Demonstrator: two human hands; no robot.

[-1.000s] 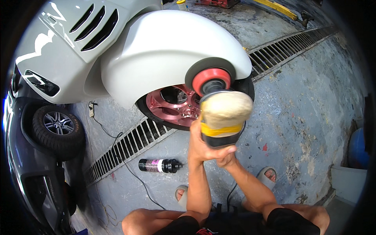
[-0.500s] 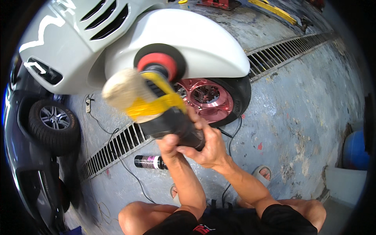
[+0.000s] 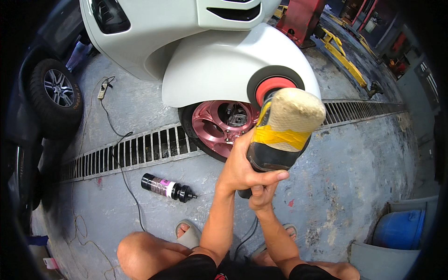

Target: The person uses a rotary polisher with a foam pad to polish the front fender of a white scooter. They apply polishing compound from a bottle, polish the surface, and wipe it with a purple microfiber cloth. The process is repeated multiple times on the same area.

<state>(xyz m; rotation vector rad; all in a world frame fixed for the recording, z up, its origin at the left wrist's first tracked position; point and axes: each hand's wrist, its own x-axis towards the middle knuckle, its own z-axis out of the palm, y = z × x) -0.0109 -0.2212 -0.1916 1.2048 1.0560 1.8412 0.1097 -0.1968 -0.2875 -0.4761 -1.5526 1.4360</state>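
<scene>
Both my hands are closed around an electric polisher with a black body, yellow tape and a worn beige cover over its head. My left hand wraps the body just behind the tape, its thumb stretched across the underside. Lower down, my right hand grips the rear handle. The red-and-black round pad lies against the right part of a glossy white front fender; the exact contact is partly hidden by the polisher. Beneath the fender sits a pink wheel rim in a black tyre.
A black bottle with a pink-and-white label lies on the floor to the left. A cable runs past it. Metal drain grating crosses the floor. A dark car's wheel stands left, a blue barrel right, a red lift base behind.
The polisher and its pad have moved right along the fender. My left hand now sits farther up the body, with my right hand below it. The head view has shifted too.
</scene>
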